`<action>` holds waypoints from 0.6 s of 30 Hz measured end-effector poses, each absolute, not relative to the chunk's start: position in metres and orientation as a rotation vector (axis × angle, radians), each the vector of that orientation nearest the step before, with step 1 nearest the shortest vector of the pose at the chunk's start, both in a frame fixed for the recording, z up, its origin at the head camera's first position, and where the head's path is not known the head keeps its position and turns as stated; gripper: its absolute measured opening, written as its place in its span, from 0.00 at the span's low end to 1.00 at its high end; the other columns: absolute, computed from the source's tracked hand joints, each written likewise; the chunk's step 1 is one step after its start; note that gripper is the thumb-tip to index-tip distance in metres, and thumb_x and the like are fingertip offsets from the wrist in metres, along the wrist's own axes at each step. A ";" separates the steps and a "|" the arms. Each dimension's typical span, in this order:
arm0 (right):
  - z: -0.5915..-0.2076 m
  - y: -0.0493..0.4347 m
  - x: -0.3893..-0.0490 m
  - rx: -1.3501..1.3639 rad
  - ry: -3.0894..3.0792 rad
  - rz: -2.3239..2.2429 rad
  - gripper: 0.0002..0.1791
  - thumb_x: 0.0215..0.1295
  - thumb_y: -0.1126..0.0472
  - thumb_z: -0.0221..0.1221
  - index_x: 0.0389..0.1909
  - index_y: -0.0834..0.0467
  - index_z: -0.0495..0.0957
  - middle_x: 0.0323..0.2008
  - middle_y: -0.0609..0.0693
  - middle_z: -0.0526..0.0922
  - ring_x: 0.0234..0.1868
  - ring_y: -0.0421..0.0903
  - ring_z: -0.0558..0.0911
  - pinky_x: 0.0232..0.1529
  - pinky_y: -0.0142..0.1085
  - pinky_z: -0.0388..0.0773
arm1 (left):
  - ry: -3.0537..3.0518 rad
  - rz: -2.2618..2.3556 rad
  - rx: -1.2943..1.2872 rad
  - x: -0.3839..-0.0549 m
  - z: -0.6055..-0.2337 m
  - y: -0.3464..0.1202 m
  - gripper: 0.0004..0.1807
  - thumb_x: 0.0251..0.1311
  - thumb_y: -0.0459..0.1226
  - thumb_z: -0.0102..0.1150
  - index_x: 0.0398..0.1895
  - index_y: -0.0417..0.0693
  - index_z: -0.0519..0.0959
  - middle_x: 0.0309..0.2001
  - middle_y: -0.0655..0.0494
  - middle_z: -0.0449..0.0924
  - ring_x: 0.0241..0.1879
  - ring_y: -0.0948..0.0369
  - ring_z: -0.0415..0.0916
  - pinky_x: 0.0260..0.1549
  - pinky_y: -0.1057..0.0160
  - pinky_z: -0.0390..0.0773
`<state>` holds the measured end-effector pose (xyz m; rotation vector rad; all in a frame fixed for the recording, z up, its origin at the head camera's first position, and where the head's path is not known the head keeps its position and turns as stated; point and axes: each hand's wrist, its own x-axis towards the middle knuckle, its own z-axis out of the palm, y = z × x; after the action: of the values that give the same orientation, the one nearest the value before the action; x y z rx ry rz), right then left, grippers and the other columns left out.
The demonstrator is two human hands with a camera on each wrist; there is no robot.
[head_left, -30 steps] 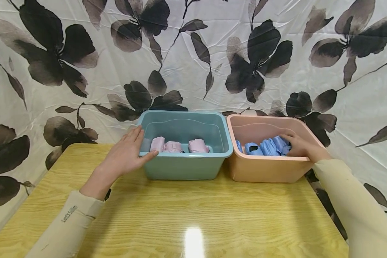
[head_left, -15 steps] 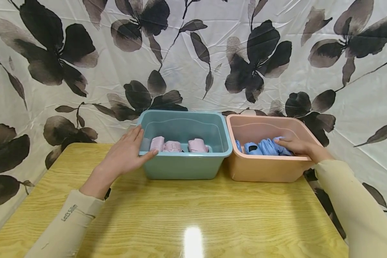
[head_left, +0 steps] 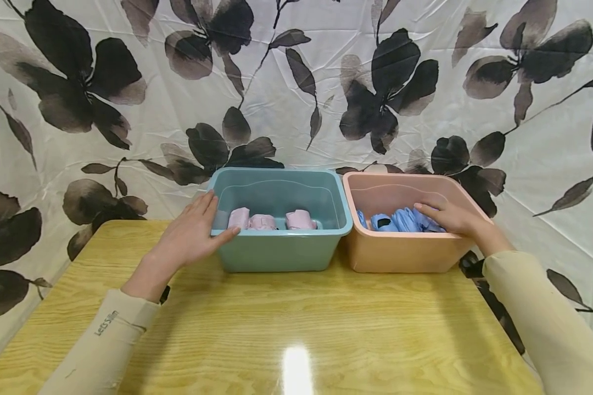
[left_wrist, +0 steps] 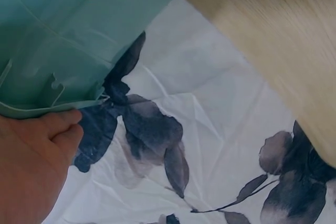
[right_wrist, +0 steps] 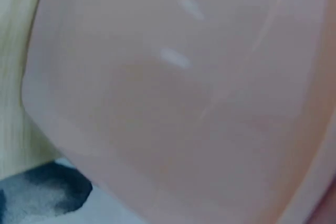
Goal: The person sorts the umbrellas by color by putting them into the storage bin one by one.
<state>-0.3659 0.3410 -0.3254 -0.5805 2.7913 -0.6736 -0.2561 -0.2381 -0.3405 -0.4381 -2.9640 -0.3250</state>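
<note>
My left hand (head_left: 188, 230) rests on the left front corner of a teal plastic bin (head_left: 279, 255), its fingers extended along the side and its thumb at the front rim. In the left wrist view, the fingertips (left_wrist: 71, 121) touch the bin's rim. Several pale pink rolled bundles (head_left: 301, 220) lie inside. To the right, my right hand (head_left: 454, 218) reaches over the front rim of a peach bin (head_left: 400, 255), fingers stretched over blue rolled bundles (head_left: 405, 219). One bundle shows a black patch (head_left: 384, 222). The right fingers' undersides are hidden.
The bins stand side by side at the back of a wood-grain table (head_left: 257, 323). A white cloth with dark flowers (head_left: 296, 109) hangs right behind them. The right wrist view shows mostly the peach bin's outer wall (right_wrist: 173, 98).
My right fingers, bent around the rightmost blue bundle earlier, now lie straighter over it. My left hand keeps its place on the teal bin. The head view has shifted slightly.
</note>
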 end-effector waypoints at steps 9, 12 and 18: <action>-0.337 0.309 -0.326 -0.639 3.155 -0.708 0.38 0.83 0.42 0.46 0.81 0.64 0.57 0.79 0.67 0.56 0.79 0.69 0.55 0.74 0.68 0.54 | -2.936 -0.434 -0.325 -0.255 -0.342 -0.247 0.62 0.68 0.71 0.47 0.82 0.30 0.40 0.84 0.38 0.25 0.80 0.32 0.41 0.75 0.33 0.49; -0.351 0.307 -0.311 -0.735 3.277 -0.776 0.38 0.82 0.45 0.49 0.80 0.66 0.58 0.79 0.67 0.57 0.79 0.69 0.57 0.73 0.68 0.55 | -2.882 -0.441 -0.288 -0.253 -0.346 -0.247 0.64 0.66 0.72 0.49 0.83 0.31 0.42 0.84 0.40 0.25 0.78 0.30 0.47 0.74 0.32 0.52; -0.378 0.301 -0.282 -0.710 3.481 -0.758 0.39 0.81 0.42 0.50 0.79 0.65 0.61 0.80 0.66 0.56 0.80 0.69 0.52 0.75 0.71 0.45 | -2.836 -0.448 -0.228 -0.239 -0.357 -0.251 0.63 0.67 0.71 0.50 0.84 0.35 0.39 0.84 0.36 0.35 0.81 0.37 0.39 0.75 0.31 0.44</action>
<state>-0.2821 0.3010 -0.3783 -0.7097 3.4805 -0.7578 -0.2394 -0.2509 -0.3572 -0.2280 -2.8358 -0.4480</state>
